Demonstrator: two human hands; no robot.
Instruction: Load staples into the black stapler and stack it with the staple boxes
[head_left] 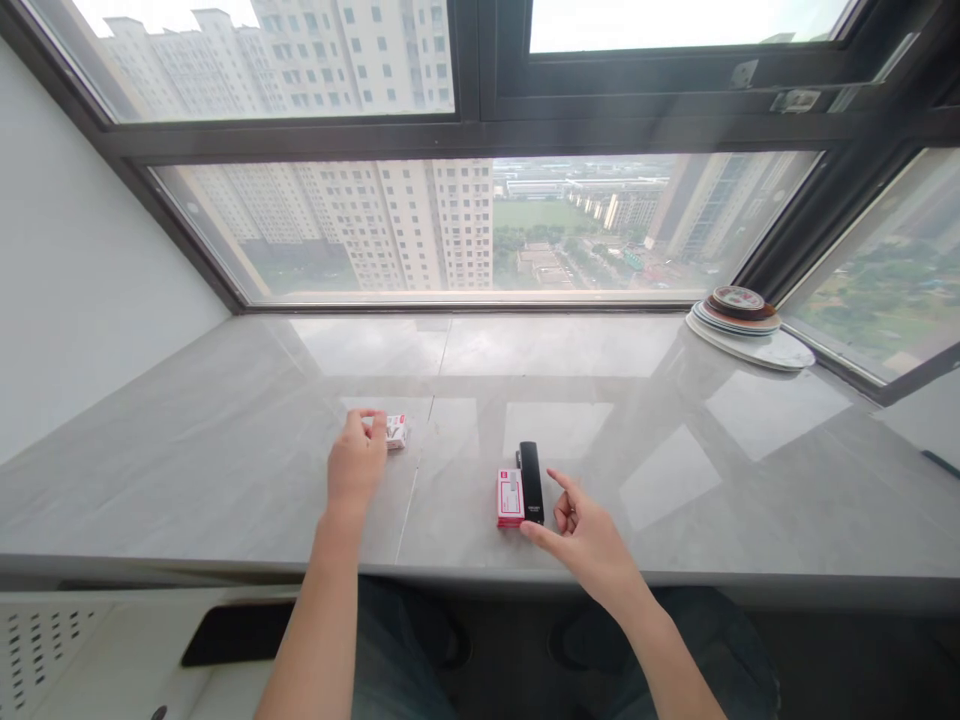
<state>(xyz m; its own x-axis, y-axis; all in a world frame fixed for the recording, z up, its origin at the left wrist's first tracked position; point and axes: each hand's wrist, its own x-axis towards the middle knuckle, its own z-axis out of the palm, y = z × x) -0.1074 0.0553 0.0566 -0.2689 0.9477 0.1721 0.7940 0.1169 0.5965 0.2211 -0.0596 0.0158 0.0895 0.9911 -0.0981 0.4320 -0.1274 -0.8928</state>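
On the grey countertop, my left hand [355,462] has its fingers curled against the left side of a small white-and-red box [396,432]; the fingertips are partly hidden, and the box appears pinched between them. A black stapler [531,482] lies lengthwise nearer the front edge. Close against its left side is a pink-and-white box [510,495], its label facing up. My right hand [592,535] is beside the stapler, thumb near its front end and index finger stretched along its right side. Thumb and index are spread apart, the other fingers bent, with nothing held.
Stacked plates or coasters [739,325] stand at the back right corner by the window. The dark window frame [465,308] borders the back of the countertop [225,450]. Below the front edge at left is a white perforated panel [112,650] with a black rectangular object [238,632].
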